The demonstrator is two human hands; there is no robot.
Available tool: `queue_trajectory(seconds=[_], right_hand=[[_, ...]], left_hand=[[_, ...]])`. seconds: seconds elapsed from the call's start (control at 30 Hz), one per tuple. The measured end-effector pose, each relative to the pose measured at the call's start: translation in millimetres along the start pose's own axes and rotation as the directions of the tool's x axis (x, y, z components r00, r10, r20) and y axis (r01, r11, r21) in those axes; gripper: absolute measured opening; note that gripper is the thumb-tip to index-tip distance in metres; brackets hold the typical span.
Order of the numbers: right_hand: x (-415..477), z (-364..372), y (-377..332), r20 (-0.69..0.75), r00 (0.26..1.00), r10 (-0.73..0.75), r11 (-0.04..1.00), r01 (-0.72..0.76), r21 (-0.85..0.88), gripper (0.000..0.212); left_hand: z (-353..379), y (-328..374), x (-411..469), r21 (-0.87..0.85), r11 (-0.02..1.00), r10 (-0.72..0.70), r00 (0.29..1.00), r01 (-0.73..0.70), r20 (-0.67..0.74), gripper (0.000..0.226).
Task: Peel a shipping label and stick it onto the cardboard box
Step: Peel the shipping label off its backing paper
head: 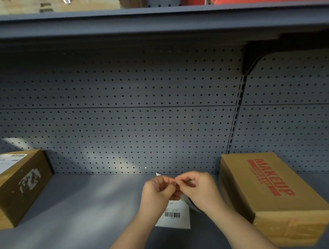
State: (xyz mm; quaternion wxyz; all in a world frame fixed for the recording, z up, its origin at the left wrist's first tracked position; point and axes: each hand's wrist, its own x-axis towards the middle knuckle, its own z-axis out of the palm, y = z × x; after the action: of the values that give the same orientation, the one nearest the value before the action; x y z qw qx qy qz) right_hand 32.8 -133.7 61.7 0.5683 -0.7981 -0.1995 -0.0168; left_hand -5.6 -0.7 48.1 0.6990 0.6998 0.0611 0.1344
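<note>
A white shipping label (175, 217) with a black barcode hangs above the grey shelf (84, 214), held at its top edge. My left hand (158, 191) and my right hand (197, 187) pinch that top edge together, fingertips touching; a small white corner sticks up behind my left hand. A thin layer curls away under my right hand. To the right lies a cardboard box (268, 195) with red "MAKEUP" print on its top, clear of both hands. At the left stands another cardboard box (20, 185) that carries a white label.
A grey pegboard wall (121, 117) backs the shelf. An upper shelf (154, 20) runs overhead with cardboard and a red item on it. A vertical slotted upright (235, 111) divides the back panels.
</note>
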Motion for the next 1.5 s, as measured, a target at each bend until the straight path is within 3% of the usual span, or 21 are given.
queue_trajectory(seconds=[0.37, 0.57, 0.73, 0.83, 1.0, 1.13, 1.23, 1.3, 1.37, 1.43, 1.5], right_hand=[[-4, -2, -3, 0.003, 1.0, 0.018, 0.998, -0.019, 0.066, 0.01], [-6, -5, -3, 0.007, 1.0, -0.02, 1.0, 0.02, 0.02, 0.024], [-6, -5, -5, -0.043, 0.998, -0.045, 0.998, 0.042, -0.052, 0.011], [-1, -11, -3, -0.057, 0.998, -0.036, 0.987, 0.026, -0.159, 0.008], [13, -31, -12, -0.062, 0.992, 0.114, 0.973, -0.124, -0.197, 0.017], [31, -63, -29, -0.166, 0.968, 0.187, 0.938, -0.226, -0.262, 0.019], [46, -93, -43, -0.233, 0.944, 0.235, 0.945, -0.278, -0.171, 0.019], [49, -100, -50, -0.179, 0.946, 0.268, 0.947, -0.293, -0.13, 0.016], [47, -95, -53, -0.137, 0.949, 0.283, 0.94, -0.303, -0.16, 0.014], [43, -85, -52, -0.109, 0.955, 0.277, 0.938, -0.294, -0.185, 0.014], [39, -76, -50, -0.087, 0.962, 0.26, 0.942, -0.272, -0.198, 0.015]], left_hand=[[-1, 3, -4, 0.005, 1.0, 0.011, 1.0, -0.011, 0.007, 0.016], [0, 4, -5, 0.015, 1.0, 0.01, 1.0, -0.01, 0.016, 0.019], [1, 5, -7, -0.017, 1.0, -0.016, 1.0, 0.015, -0.021, 0.02], [-2, 5, -4, -0.079, 0.989, -0.127, 0.99, 0.122, -0.058, 0.02], [-23, 0, 10, -0.117, 0.924, -0.373, 0.926, 0.364, -0.064, 0.012], [-45, -11, 31, 0.021, 0.865, -0.498, 0.862, 0.501, -0.094, 0.015], [-63, -21, 45, 0.163, 0.825, -0.521, 0.84, 0.542, -0.153, 0.02], [-63, -20, 53, 0.15, 0.876, -0.445, 0.888, 0.459, -0.12, 0.017], [-45, -9, 56, 0.025, 0.934, -0.355, 0.933, 0.357, -0.048, 0.013], [-18, 5, 52, -0.013, 0.947, -0.32, 0.945, 0.322, 0.059, 0.032], [8, 13, 47, 0.098, 0.948, -0.316, 0.928, 0.302, 0.196, 0.046]])
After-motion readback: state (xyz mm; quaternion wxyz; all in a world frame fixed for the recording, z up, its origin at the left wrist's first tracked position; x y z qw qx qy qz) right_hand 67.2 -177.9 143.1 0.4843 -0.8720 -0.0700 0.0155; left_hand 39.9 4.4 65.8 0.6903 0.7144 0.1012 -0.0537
